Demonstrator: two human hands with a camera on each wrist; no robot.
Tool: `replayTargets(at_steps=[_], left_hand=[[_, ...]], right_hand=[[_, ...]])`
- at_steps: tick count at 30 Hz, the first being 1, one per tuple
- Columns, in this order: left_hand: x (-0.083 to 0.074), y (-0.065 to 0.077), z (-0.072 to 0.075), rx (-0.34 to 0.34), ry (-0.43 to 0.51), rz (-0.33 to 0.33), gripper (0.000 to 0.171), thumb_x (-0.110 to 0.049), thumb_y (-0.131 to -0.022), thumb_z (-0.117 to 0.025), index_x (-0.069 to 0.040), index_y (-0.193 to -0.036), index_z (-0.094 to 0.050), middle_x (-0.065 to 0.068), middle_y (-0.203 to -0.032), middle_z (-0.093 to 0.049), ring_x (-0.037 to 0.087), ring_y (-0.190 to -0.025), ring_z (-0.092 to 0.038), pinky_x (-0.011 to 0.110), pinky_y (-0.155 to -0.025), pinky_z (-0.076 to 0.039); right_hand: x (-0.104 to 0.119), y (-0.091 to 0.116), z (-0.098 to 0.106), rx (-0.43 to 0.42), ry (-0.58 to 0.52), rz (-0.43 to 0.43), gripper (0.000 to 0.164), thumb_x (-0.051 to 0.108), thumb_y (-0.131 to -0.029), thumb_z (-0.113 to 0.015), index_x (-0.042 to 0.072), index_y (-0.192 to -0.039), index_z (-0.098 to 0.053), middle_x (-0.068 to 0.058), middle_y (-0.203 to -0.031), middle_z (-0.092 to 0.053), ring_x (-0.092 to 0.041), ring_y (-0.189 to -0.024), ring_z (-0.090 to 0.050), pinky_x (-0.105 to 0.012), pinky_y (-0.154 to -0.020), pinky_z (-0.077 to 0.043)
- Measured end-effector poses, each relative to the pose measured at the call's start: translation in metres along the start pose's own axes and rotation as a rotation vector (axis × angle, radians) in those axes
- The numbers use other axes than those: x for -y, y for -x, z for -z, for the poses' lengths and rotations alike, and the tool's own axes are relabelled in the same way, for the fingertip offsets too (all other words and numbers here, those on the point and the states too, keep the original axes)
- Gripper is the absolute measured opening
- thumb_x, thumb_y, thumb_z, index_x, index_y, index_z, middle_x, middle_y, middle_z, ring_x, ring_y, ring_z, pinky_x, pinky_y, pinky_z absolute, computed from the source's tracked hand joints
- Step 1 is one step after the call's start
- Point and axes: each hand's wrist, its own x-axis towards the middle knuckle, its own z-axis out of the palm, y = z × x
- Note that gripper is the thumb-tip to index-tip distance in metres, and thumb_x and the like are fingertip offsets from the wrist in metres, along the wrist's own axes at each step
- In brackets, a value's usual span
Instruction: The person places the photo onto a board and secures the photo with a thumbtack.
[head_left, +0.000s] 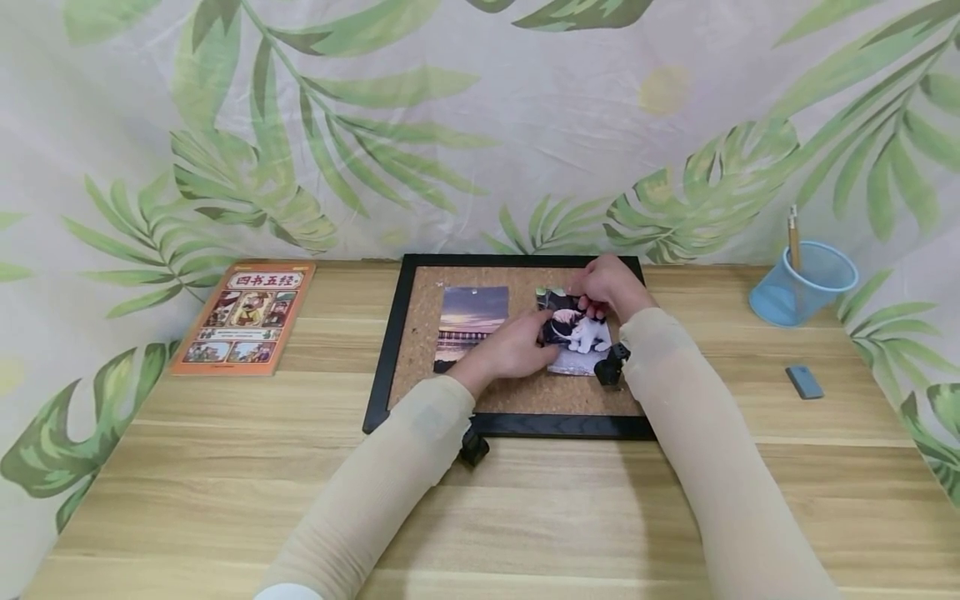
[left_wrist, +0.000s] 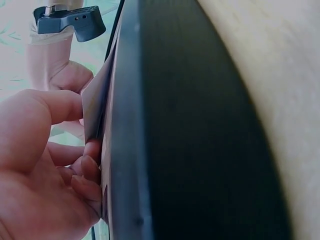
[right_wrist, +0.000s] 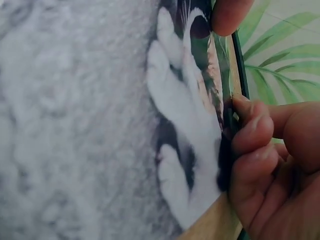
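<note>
A kitten photo [head_left: 581, 337] lies on a black-framed cork board [head_left: 517, 396]. My left hand [head_left: 513, 346] pinches the left edge of the photo [left_wrist: 96, 102], which lifts off the cork there. Its thumb is on the front and a fingertip behind. At the photo's top, my right hand [head_left: 609, 283] has its fingers curled, and fingertips [right_wrist: 241, 102] pinch a small glinting thing like a clear push pin, mostly hidden by them. A sunset pier photo [head_left: 472, 312] is beside it on the cork, with a small clear pin [head_left: 474, 292] at its top.
An orange comic-style book [head_left: 243, 321] lies left of the board. To the right stand a blue mesh pen cup [head_left: 802, 287] holding pencils [head_left: 794, 242] and a small blue-grey block [head_left: 805, 382]. A leaf-patterned cloth [head_left: 525, 125] hangs behind the wooden table [head_left: 570, 517].
</note>
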Motion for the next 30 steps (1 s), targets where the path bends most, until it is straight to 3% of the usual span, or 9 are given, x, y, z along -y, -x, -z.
replayTargets(at_steps=[5,11,18,22,24,30], left_hand=[[0.0,-0.005,-0.004,-0.004,-0.012,0.003,0.073,-0.033,-0.105,-0.061,0.0,-0.166,-0.037,0.023,-0.171,-0.04,0.037,-0.16,-0.037,0.048,-0.132,-0.032],[-0.008,-0.005,-0.002,-0.01,-0.074,0.023,0.07,-0.032,-0.106,-0.059,0.001,-0.165,-0.04,0.022,-0.168,-0.045,0.035,-0.157,-0.043,0.045,-0.13,-0.035],[-0.02,0.002,0.004,-0.031,-0.195,0.031,0.067,-0.033,-0.105,-0.062,0.003,-0.16,-0.047,0.023,-0.16,-0.054,0.034,-0.146,-0.057,0.044,-0.122,-0.046],[-0.032,0.012,0.012,-0.019,-0.231,0.046,0.063,-0.028,-0.107,-0.06,0.005,-0.159,-0.047,0.024,-0.158,-0.056,0.035,-0.145,-0.058,0.045,-0.122,-0.047],[-0.027,0.01,0.01,-0.037,-0.252,0.033,0.061,-0.026,-0.106,-0.061,0.004,-0.158,-0.049,0.024,-0.156,-0.058,0.036,-0.143,-0.059,0.045,-0.12,-0.048],[-0.026,0.02,0.021,-0.075,-0.224,-0.003,0.058,-0.026,-0.107,-0.062,0.001,-0.157,-0.051,0.021,-0.151,-0.063,0.036,-0.142,-0.06,0.046,-0.122,-0.046]], right_hand=[[-0.012,0.005,0.0,-0.008,-0.079,0.086,0.024,0.016,-0.109,-0.064,-0.004,-0.121,-0.065,0.0,-0.064,-0.065,-0.01,-0.051,-0.06,-0.025,-0.051,-0.052],[-0.022,0.016,0.002,0.012,-0.174,0.168,0.032,0.014,-0.112,-0.056,-0.011,-0.132,-0.058,-0.003,-0.07,-0.066,-0.01,-0.054,-0.062,-0.025,-0.051,-0.055],[-0.028,0.026,0.003,0.042,-0.122,0.222,0.033,0.018,-0.114,-0.054,-0.01,-0.131,-0.058,-0.005,-0.073,-0.065,-0.013,-0.058,-0.064,-0.028,-0.053,-0.055],[-0.03,0.035,0.004,0.045,-0.069,0.28,0.034,0.02,-0.114,-0.055,-0.009,-0.13,-0.062,-0.006,-0.075,-0.067,-0.014,-0.061,-0.064,-0.029,-0.056,-0.055],[-0.031,0.039,0.004,0.034,-0.061,0.313,0.033,0.02,-0.113,-0.056,-0.008,-0.128,-0.064,-0.007,-0.076,-0.067,-0.015,-0.062,-0.064,-0.029,-0.057,-0.055],[-0.037,0.052,0.007,-0.015,-0.046,0.393,0.031,0.018,-0.113,-0.056,-0.008,-0.127,-0.065,-0.01,-0.083,-0.068,-0.018,-0.066,-0.065,-0.03,-0.058,-0.056]])
